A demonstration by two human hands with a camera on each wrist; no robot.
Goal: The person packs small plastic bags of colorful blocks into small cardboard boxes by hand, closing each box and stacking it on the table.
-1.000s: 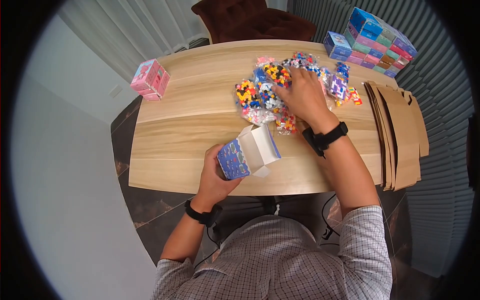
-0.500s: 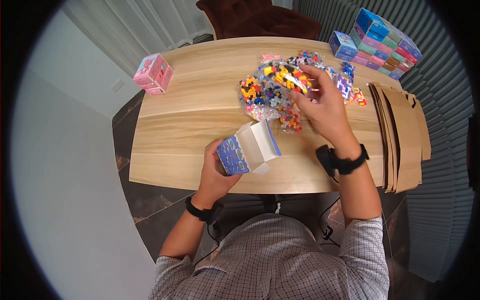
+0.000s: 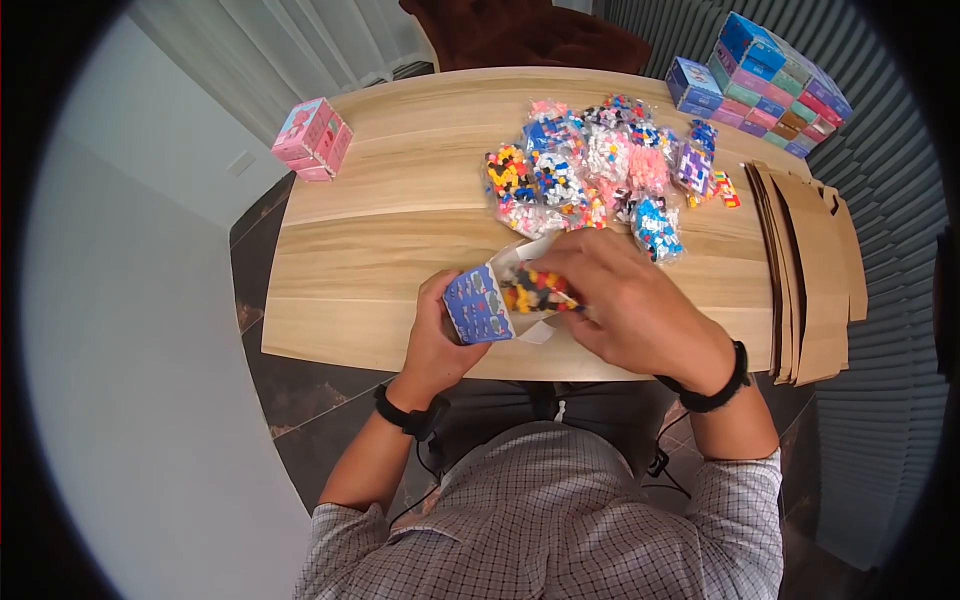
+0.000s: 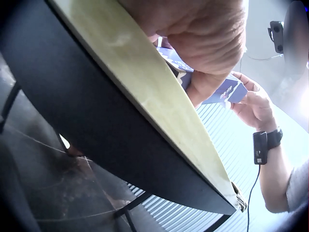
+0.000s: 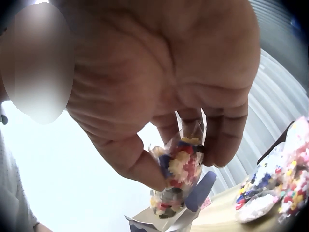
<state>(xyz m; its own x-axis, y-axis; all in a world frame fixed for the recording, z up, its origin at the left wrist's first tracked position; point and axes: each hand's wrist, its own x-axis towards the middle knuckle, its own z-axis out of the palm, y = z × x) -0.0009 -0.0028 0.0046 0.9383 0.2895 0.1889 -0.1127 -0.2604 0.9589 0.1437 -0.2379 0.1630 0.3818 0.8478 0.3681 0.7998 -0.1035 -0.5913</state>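
Note:
My left hand [image 3: 438, 340] grips a small blue printed carton [image 3: 478, 306] near the table's front edge, its open end turned to the right. Between the thumb and fingers of my right hand [image 3: 635, 305] is a clear bag of small building bricks [image 3: 535, 291], yellow, black and red, at the carton's mouth. In the right wrist view the bag [image 5: 181, 166] is pinched at its upper part, and its lower end overlaps the carton's open flaps [image 5: 198, 193]. The left wrist view shows the carton [image 4: 217, 94] with both hands around it.
Several more bags of bricks [image 3: 610, 155] lie piled at mid-table. Pink boxes [image 3: 312, 140] stand at the far left, and a stack of coloured boxes [image 3: 765, 85] at the far right. Flattened brown paper bags [image 3: 810, 270] lie along the right edge. A brown chair [image 3: 530, 35] stands behind the table.
My right hand has picked the yellow, black and red bag off the pile and brought it down toward me to the carton's opening. The left hand keeps its grip on the carton, nearly unmoved.

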